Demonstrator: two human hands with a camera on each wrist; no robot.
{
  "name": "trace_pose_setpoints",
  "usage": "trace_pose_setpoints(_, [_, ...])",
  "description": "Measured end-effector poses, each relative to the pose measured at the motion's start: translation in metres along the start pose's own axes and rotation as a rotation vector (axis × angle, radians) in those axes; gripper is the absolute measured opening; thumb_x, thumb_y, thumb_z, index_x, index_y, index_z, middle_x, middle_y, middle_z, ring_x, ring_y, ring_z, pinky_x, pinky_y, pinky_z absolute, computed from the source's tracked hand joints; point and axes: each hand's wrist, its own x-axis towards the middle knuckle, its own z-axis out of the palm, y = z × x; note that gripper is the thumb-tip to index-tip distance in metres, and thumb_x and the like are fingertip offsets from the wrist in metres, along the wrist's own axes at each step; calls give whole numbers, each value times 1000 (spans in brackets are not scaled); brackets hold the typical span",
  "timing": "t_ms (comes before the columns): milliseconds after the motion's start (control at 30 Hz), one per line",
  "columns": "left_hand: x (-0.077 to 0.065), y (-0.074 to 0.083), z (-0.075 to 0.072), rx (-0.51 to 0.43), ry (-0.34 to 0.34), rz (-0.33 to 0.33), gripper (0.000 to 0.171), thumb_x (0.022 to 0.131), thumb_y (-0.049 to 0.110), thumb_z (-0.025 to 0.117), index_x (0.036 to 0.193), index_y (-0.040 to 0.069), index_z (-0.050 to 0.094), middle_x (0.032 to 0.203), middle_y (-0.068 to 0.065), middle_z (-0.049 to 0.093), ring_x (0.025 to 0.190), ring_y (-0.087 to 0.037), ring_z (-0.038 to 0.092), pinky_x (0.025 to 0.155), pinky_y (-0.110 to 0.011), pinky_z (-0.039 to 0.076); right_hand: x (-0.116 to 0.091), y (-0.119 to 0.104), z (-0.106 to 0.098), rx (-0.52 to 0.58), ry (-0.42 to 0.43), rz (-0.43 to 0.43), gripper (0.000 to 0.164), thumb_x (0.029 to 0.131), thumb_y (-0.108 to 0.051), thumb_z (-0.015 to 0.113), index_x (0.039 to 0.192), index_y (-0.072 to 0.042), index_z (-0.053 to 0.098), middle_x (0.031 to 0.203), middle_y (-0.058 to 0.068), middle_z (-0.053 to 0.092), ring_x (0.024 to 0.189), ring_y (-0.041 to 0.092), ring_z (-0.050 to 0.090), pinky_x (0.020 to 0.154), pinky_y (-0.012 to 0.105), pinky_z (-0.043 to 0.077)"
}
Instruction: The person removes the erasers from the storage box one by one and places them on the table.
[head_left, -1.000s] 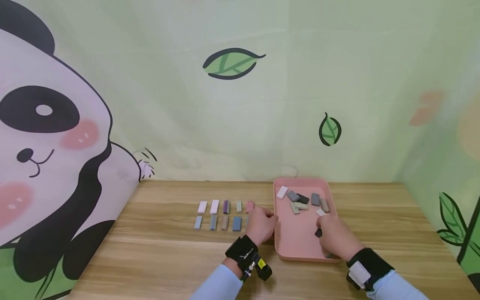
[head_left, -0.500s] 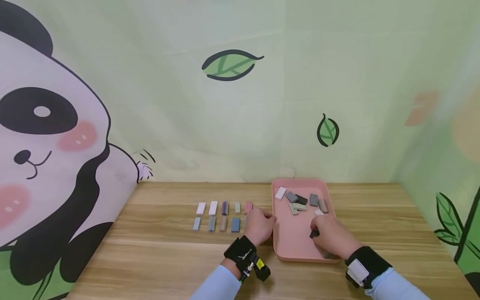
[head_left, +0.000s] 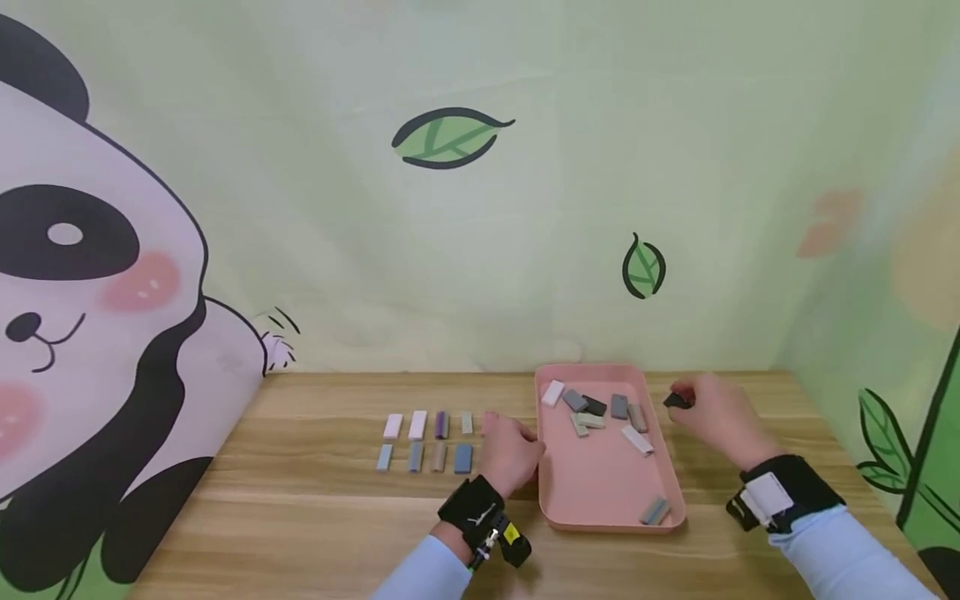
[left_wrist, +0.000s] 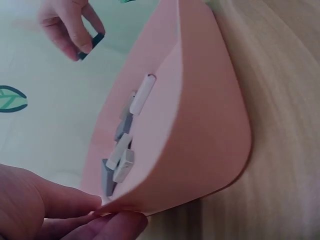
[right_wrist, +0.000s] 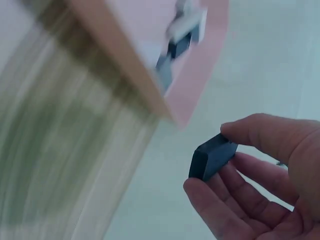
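My right hand (head_left: 723, 418) is raised just beyond the right edge of the pink tray (head_left: 592, 487). Between its thumb and fingers it pinches a small black rectangular block (right_wrist: 214, 157), clearly seen in the right wrist view. At the tray's left side, my left hand (head_left: 510, 454) grips the rim between thumb and fingers, as the left wrist view shows. Inside the tray lie several small blocks, among them a white block (head_left: 637, 440), a dark grey block (head_left: 618, 407) and a grey-blue block (head_left: 656, 511) in the near right corner.
Left of the tray, two rows of small blocks lie on the wooden table (head_left: 315, 508), including a purple block (head_left: 441, 425) and a blue block (head_left: 462, 458). My left hand partly covers the pink block (head_left: 489, 421) there. A printed cloth (head_left: 337, 250) stands behind the table.
My right hand has lifted the black block out of the tray and moved right and away, past the tray's right rim. My left hand stays at the left rim.
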Motion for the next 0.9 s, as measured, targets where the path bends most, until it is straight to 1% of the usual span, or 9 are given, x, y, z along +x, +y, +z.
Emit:
trace_pose_setpoints(100, [-2, 4, -7, 25, -6, 7, 16, 84, 13, 63, 74, 3, 72, 50, -1, 59, 40, -11, 55, 38, -24, 43, 7, 16, -8, -27, 44, 24, 37, 81, -16, 67, 107, 9, 63, 98, 25, 67, 87, 33, 64, 76, 49, 51])
trace_pose_setpoints(233, [-4, 7, -13, 48, -17, 12, 16, 83, 9, 63, 72, 1, 71, 51, -2, 60, 39, -11, 56, 38, -24, 44, 15, 33, -8, -42, 41, 67, 36, 79, -16, 69, 103, 11, 64, 94, 26, 66, 82, 34, 63, 74, 48, 50])
trace_pose_setpoints(433, [-4, 6, -11, 60, -22, -24, 14, 82, 8, 65, 71, 1, 70, 58, -4, 60, 42, -13, 59, 40, -24, 47, 19, 51, 7, -51, 62, 120, 32, 76, -17, 71, 93, 10, 66, 85, 23, 67, 72, 29, 61, 66, 44, 49])
trace_pose_setpoints(533, [-2, 7, -9, 66, -32, -42, 13, 82, 9, 65, 72, 2, 70, 59, -4, 60, 43, -13, 59, 41, -24, 47, 22, 58, 15, -44, 63, 148, 32, 75, -17, 72, 92, 10, 66, 85, 23, 66, 73, 31, 61, 66, 44, 49])
trace_pose_setpoints(600, [-1, 8, -8, 73, -39, -41, 13, 82, 9, 65, 72, 3, 71, 58, -3, 61, 43, -13, 60, 40, -24, 47, 25, 63, 20, -40, 67, 161, 33, 75, -18, 72, 91, 10, 66, 87, 24, 66, 75, 33, 61, 67, 45, 49])
trace_pose_setpoints(733, [-2, 10, -7, 85, -48, -30, 13, 83, 11, 65, 74, 3, 71, 58, -3, 60, 42, -13, 60, 40, -23, 45, 29, 66, 31, -31, 50, 195, 34, 76, -20, 72, 92, 9, 67, 90, 25, 66, 80, 36, 61, 69, 46, 48])
trace_pose_setpoints(900, [-3, 11, -8, 79, -45, -34, 12, 83, 10, 65, 76, 2, 71, 62, -5, 60, 44, -14, 61, 40, -23, 46, 33, 67, 37, -60, 52, 185, 32, 74, -20, 72, 87, 8, 67, 86, 23, 67, 76, 35, 61, 68, 46, 47])
